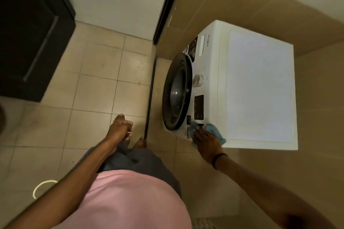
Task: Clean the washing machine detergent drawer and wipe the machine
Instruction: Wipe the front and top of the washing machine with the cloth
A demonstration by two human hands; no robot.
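A white front-loading washing machine (258,87) stands at the right, with a dark round door (176,91), a dial (198,80) and a dark display (198,107). Its detergent drawer (203,46) at the far end of the control panel sits pushed in. My right hand (206,144) holds a bunched blue cloth (216,133) against the near top front corner of the machine, by the display. My left hand (121,129) hangs loosely curled over the floor beside my leg, holding nothing.
A dark cabinet (28,33) with a long bar handle stands at the left. A dark floor rail (150,89) runs in front of the machine, and beige tiled wall surrounds it. A white ring (43,188) lies on the tiled floor at lower left.
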